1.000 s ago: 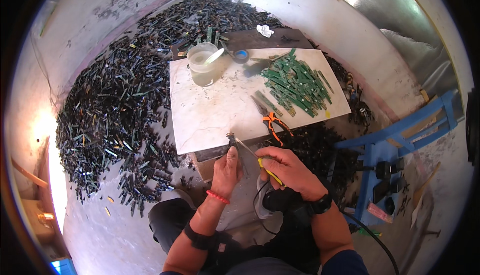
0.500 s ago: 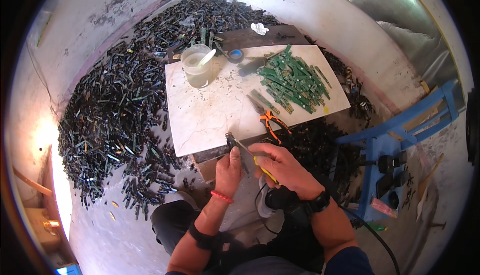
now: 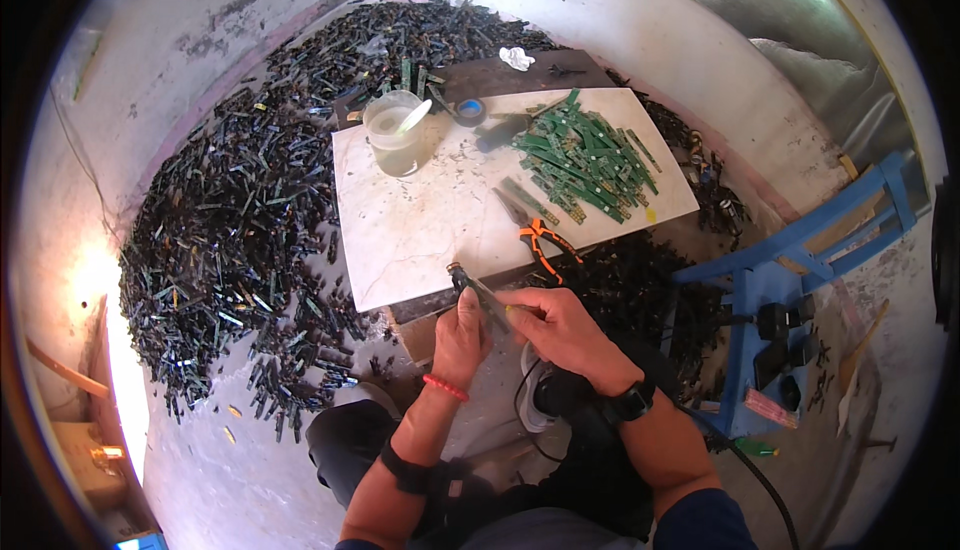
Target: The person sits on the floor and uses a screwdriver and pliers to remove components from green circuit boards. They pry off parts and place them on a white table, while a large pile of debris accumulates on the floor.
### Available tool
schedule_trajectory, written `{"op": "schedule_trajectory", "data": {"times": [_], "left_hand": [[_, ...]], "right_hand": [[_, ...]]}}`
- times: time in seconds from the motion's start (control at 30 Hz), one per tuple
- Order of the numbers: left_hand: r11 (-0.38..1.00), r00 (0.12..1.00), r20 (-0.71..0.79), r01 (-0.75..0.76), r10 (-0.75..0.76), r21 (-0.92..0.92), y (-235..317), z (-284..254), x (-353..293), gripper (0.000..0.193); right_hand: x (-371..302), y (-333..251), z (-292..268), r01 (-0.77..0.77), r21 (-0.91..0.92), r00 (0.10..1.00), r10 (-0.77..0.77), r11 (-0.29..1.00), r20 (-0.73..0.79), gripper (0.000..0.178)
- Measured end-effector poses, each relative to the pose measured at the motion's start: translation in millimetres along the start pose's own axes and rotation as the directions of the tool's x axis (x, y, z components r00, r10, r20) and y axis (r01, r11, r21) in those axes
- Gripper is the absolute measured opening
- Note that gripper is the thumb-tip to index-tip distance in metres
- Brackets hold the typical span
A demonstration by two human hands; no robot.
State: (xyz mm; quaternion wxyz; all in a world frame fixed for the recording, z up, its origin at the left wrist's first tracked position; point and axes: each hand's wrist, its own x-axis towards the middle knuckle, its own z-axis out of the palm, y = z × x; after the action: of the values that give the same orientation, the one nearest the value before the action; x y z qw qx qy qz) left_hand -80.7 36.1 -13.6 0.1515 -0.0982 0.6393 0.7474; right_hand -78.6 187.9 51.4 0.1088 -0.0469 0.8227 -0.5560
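Note:
Just off the near edge of the white board, my left hand pinches a narrow dark strip, its far end poking up past the thumb. My right hand is closed around a slim metal tool with a yellow handle, mostly covered by the fingers; I cannot tell its exact kind. Its metal part lies against or right beside the dark strip. Orange-and-black pliers rest on the board's near edge. Beyond them is a heap of green circuit board strips.
On the board stand a cloudy plastic tub with a white spoon and a roll of blue-cored tape. Dark strips pile across the floor at left and behind. A blue chair stands right, carrying black items. A cable runs near my right arm.
My right hand has turned over the tool, hiding most of its yellow handle. The metal part now lies closer along the dark strip. My left hand stays nearly in place.

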Motion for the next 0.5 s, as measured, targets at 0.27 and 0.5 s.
{"op": "schedule_trajectory", "data": {"times": [0.27, 0.5], "left_hand": [[0.989, 0.996, 0.026, 0.083, -0.081, -0.124, -0.2, -9.3, 8.0, 0.055], [0.967, 0.980, 0.064, 0.197, -0.190, -0.159, 18.4, -6.3, -12.6, 0.056]], "right_hand": [[-4.1, 4.2, 24.6, 0.179, -0.417, 0.962, -0.246, 0.891, -0.114, 0.029], [-0.3, -26.2, -29.3, -0.380, 0.318, 0.914, 0.301, 0.869, 0.271, 0.031]]}}
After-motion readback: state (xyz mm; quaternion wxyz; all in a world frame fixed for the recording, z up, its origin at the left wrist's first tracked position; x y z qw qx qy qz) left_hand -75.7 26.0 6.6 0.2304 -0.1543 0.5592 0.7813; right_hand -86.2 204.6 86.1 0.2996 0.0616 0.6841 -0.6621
